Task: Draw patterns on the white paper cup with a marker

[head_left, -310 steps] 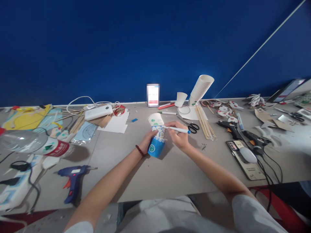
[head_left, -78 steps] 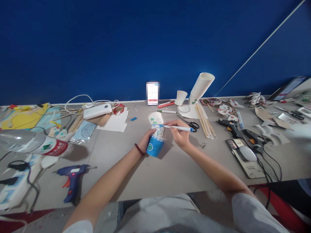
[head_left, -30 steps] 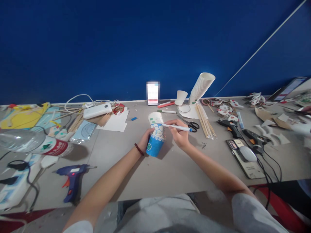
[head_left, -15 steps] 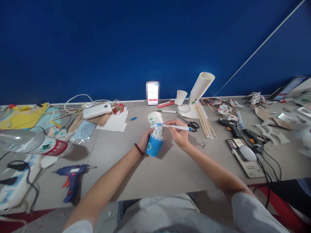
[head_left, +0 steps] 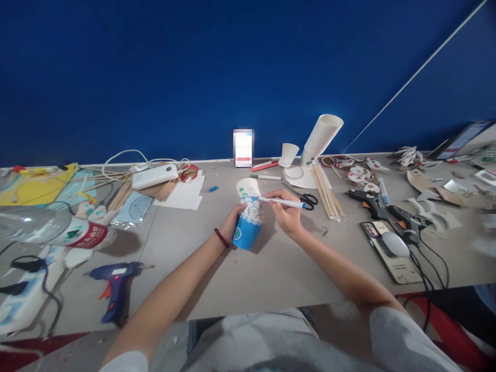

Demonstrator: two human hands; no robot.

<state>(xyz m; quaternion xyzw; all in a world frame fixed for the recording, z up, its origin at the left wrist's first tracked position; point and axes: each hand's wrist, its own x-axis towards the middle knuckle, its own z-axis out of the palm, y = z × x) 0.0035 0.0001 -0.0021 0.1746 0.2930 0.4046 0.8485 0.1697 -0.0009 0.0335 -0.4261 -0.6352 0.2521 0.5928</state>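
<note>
My left hand (head_left: 234,223) is closed round the side of a paper cup assembly (head_left: 248,230), tilted a little over the table. Its lower part is coloured blue, a band of blue scallop patterns runs round the middle, and the top is white with green prints. In my right hand (head_left: 285,213) is a white marker (head_left: 289,203) with a blue end, gripped like a pen. The marker's tip meets the right side of the cup at the scalloped band. Fingers of my left hand behind the cup are hidden.
Scissors (head_left: 308,199), wooden sticks (head_left: 327,194) and a stack of paper cups (head_left: 321,139) lie or stand to the right. A lit phone (head_left: 243,147) leans on the blue wall. At left are a glue gun (head_left: 116,284) and a plastic bottle (head_left: 58,227).
The cup and both arms stay almost in place. The fingers of my right hand have shifted slightly on the marker, whose tip remains at the cup's patterned band.
</note>
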